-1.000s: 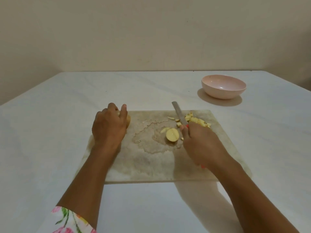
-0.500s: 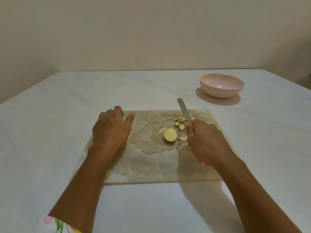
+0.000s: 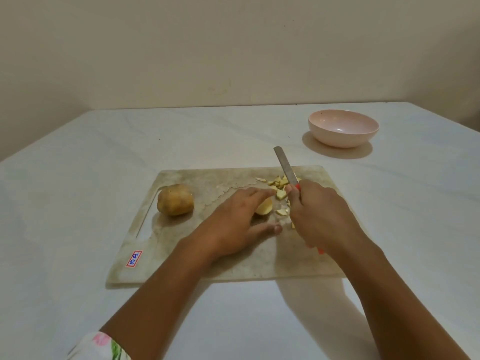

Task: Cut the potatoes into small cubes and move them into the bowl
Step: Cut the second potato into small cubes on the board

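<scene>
Half potato point(image 3: 265, 207) is sitting mid cutting board point(image 3: 181, 255), the left hand point(image 3: 233, 224) laying straight, spread fingers point(image 3: 259, 194) over it, cut bits point(image 3: 281, 184) at 1 o'clock. Right hand point(image 3: 317, 216) is gripping the knife point(image 3: 285, 165); whole potato point(image 3: 175, 200) is sitting at 9, bowl point(image 3: 342, 131) off-board at 1 o'clock.

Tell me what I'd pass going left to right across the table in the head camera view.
Sticker on the cutting board → whole potato → left hand → knife blade → pink bowl. The right hand and cut potato pieces overlap these, so they are left out.
</scene>
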